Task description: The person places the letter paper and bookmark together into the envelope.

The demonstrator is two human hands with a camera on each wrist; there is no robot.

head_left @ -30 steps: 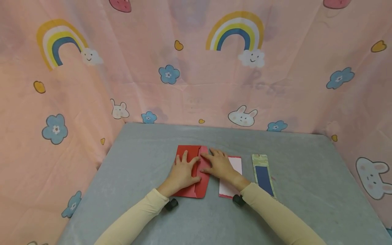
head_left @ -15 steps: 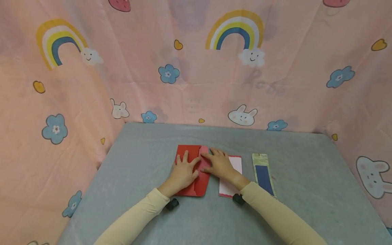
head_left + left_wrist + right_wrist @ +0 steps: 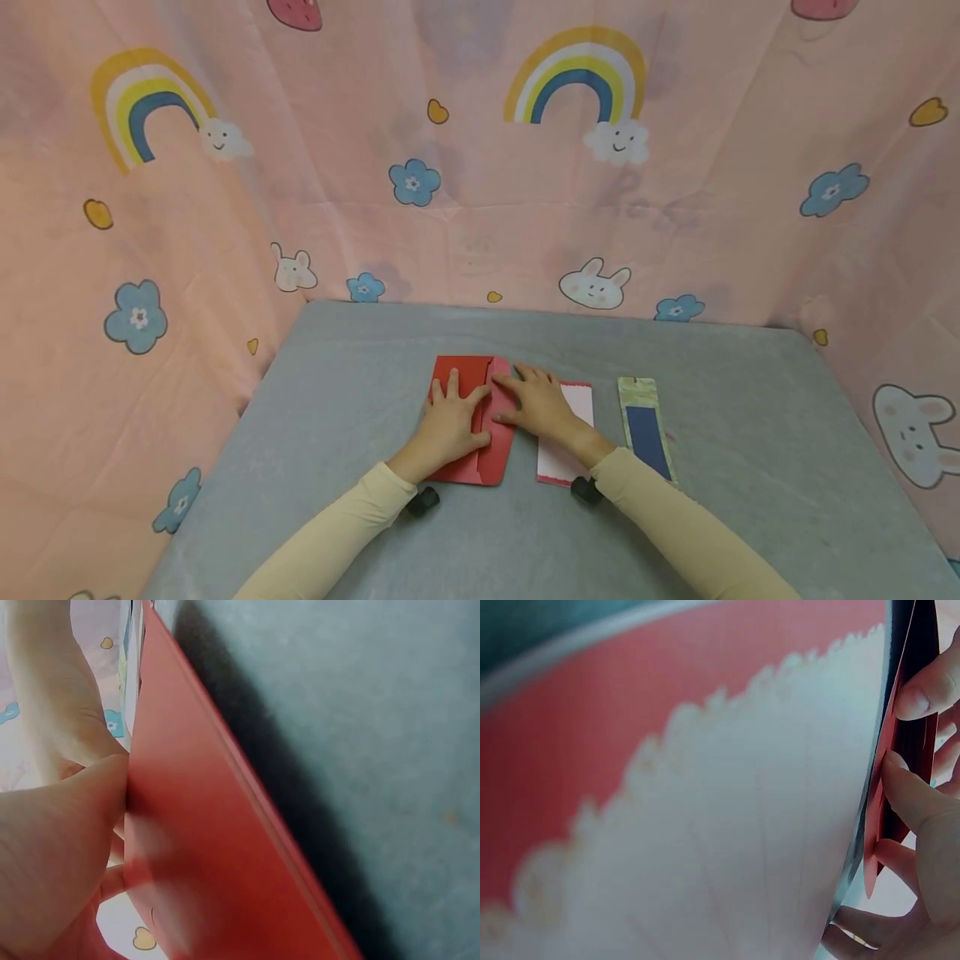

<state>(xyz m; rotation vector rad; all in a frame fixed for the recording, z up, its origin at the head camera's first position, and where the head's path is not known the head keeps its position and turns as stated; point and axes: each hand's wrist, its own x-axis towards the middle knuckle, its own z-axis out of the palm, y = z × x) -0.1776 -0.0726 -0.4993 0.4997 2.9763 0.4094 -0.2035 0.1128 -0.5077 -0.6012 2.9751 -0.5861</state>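
Note:
A red envelope lies on the table with its lighter flap along the right side. My left hand rests spread over the envelope body, its thumb reaching to the flap's inner edge. From the right, my right hand touches the flap with thumb and index fingertip. The left wrist view shows the envelope from its near edge, with the left thumb on top. Under the right forearm lies a lined white sheet with red ends, partly hidden; its scalloped red border fills much of the right wrist view.
Right of the sheet lies a narrow green card with a dark blue panel, its lower end beside the right sleeve. A grey cloth covers the table. A pink patterned curtain hangs behind and at both sides.
My left thumb drew up a little half a second ago and is now lower again at the flap's edge. The right hand stays on the flap, and the envelope keeps its place.

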